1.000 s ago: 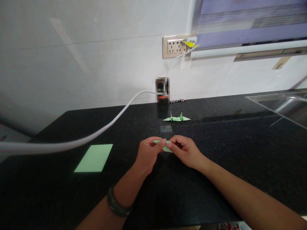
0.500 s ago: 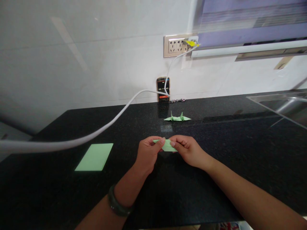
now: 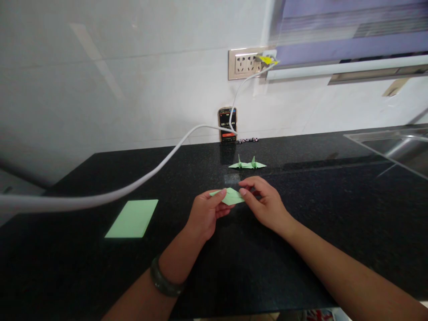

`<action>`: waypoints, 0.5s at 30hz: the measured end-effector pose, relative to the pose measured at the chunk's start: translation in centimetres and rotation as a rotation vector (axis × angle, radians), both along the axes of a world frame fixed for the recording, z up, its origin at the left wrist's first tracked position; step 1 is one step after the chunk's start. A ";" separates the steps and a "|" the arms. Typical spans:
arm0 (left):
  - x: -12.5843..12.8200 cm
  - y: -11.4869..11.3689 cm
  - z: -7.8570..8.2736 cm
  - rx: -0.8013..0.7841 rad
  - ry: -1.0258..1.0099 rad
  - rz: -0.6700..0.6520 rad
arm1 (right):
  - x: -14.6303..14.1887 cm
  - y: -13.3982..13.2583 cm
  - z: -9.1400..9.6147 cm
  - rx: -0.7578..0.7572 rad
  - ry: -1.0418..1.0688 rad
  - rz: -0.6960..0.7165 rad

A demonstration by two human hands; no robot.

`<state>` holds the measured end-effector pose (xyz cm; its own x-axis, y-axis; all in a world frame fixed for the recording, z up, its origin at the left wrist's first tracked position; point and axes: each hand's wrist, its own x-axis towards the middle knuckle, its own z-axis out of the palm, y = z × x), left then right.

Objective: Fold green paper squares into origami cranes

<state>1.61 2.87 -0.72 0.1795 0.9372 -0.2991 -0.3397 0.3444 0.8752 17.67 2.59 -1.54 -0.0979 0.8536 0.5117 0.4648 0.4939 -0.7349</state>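
Observation:
Pinched between the thumb and fingers of my left hand (image 3: pixel 205 211) is a small piece of folded green paper (image 3: pixel 231 196), pointed at its ends and held above the dark counter. My right hand (image 3: pixel 264 200) is at the paper's right end, its thumb against the edge there and its index finger raised a little apart. The other right fingers are partly hidden behind the thumb. Beyond the hands, two green origami cranes (image 3: pixel 247 165) stand side by side. A stack of green paper sheets (image 3: pixel 133 218) lies left of my left hand.
A phone (image 3: pixel 228 125) showing a timer leans on the tiled wall, beside a beaded strap (image 3: pixel 248 140). A white cable (image 3: pixel 170 156) runs from the socket panel (image 3: pixel 234 64) across the left side. The sink (image 3: pixel 397 145) is at the right of the black counter (image 3: pixel 254 267).
My right hand has shifted up slightly, its index finger lifting off the paper. More of the folded paper shows, and my left fingers now show beneath it.

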 end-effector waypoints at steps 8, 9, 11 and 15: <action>-0.1 0.2 -0.3 -0.040 -0.050 0.019 | -0.3 -0.7 0.6 0.375 -0.476 0.088; -0.1 0.2 -0.3 -0.039 -0.054 0.015 | -0.4 -0.6 0.6 0.372 -0.500 0.079; -0.1 0.2 -0.3 -0.037 -0.063 0.003 | -0.4 -0.4 0.4 0.369 -0.529 0.064; 0.1 0.0 -0.1 -0.015 -0.090 -0.031 | -0.2 -0.2 0.4 0.369 -0.532 0.071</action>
